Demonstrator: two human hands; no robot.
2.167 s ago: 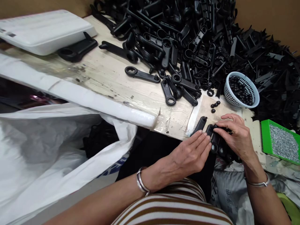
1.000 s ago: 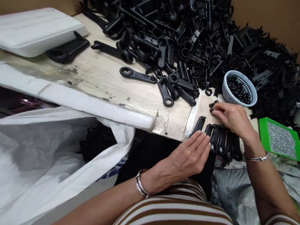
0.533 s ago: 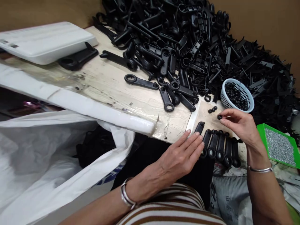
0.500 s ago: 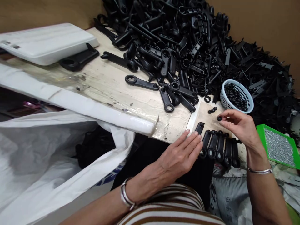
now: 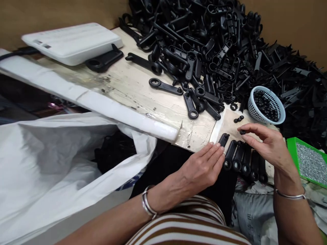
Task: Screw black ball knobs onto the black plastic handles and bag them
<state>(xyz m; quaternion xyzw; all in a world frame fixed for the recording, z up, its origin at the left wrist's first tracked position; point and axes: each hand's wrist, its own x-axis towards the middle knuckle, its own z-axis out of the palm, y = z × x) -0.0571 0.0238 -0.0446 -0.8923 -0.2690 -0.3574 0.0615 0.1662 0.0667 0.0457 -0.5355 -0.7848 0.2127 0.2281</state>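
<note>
I count five black handles (image 5: 246, 158) lined up beside a sixth handle (image 5: 224, 139), three little knobs (image 5: 239, 119) bunched together, one blue basket (image 5: 255, 115), one green tray (image 5: 293, 153).

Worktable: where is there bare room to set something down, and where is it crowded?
Bare table shows between white edge strip and loose black handles. Crowded: the black pile behind, and the handle row by the right hand.
</note>
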